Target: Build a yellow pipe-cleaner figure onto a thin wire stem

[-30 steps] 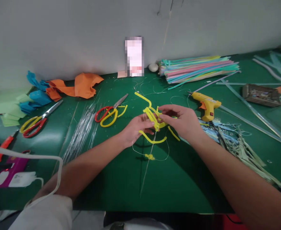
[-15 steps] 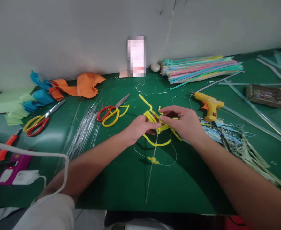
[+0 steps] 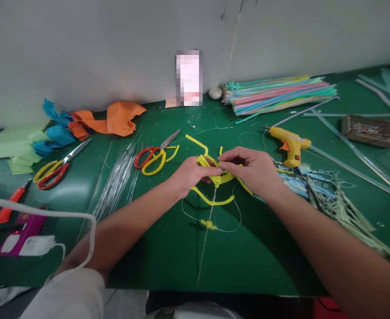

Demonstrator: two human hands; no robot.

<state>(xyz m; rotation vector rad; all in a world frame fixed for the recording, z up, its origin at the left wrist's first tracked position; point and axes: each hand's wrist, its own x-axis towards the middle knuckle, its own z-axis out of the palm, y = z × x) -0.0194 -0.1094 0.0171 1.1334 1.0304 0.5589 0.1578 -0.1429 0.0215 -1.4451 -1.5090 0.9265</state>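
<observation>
Between my hands is a bent yellow pipe-cleaner shape, with several loose ends sticking out. My left hand grips its left side, thumb lying across the top. The thumb and fingertips of my right hand pinch the same piece at its upper right; the exact pinch point is partly hidden. Below hangs a curved yellow strip on a straight wire stem. A thin wire loop joins that strip's ends to a small yellow knot on the stem.
Red-and-yellow scissors lie left of my hands, beside loose wires. A yellow glue gun rests at right near blue and green scraps. Behind are a pipe-cleaner bundle and a propped phone. A white cable crosses the left.
The yellow piece has tilted slightly, its upper left end swinging left and the hanging strip, knot and stem shifting left. Both hands keep their hold.
</observation>
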